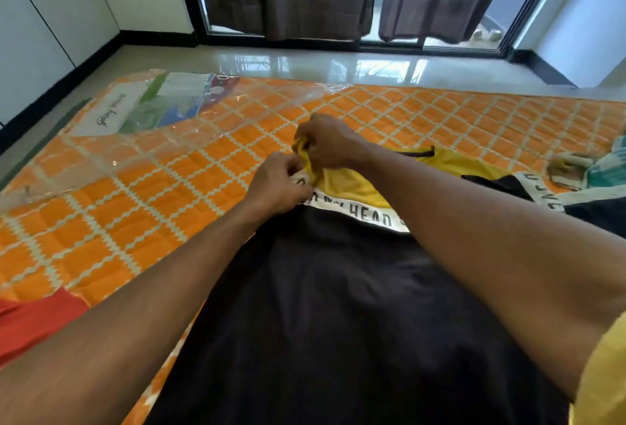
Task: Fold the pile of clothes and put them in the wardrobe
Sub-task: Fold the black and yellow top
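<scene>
A: Where's the T-shirt (338,306)?
B: Centre frame, spread on the orange mattress (135,221). The left hand (277,185) and right hand (330,143) both pinch its bunched yellow corner (345,184).
A: Any tip?
B: Tug that corner smooth first, then fold inward.

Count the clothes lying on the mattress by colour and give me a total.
Black, yellow and white shirt: 1
Red garment: 1
Teal and white bundle: 1 (cut off at the right edge, so it may hold more than one piece)
Total: 3
</scene>
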